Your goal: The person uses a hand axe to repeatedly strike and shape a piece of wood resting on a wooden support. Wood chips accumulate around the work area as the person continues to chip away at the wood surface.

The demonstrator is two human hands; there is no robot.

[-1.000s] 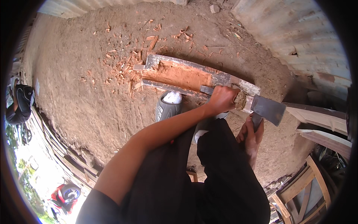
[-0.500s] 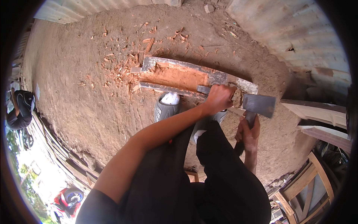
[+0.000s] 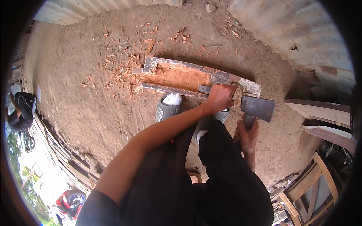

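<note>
My left hand (image 3: 221,98) is wrapped around a chisel (image 3: 204,89). Its flat metal blade points left, over the carved recess of a long wooden beam (image 3: 218,78). The beam has dark, worn paint outside and fresh orange-brown wood inside. The back end of the chisel's handle shows at the right side of my fist. In my closed right hand (image 3: 247,135) is a hatchet (image 3: 258,107), its broad grey head raised right beside that handle end. Whether the two touch, I cannot tell.
Wood chips (image 3: 120,77) lie scattered on the dirt ground by the beam's left end. My shoe (image 3: 169,107) is close against the beam. Corrugated metal sheets (image 3: 294,34) stand at the upper right. Wooden frames (image 3: 313,180) lean at the lower right. Another person (image 3: 23,111) is at the far left.
The hatchet has shifted left toward the chisel's handle end, and my right hand went with it. My left hand and the chisel moved very slightly left. The beam stayed put.
</note>
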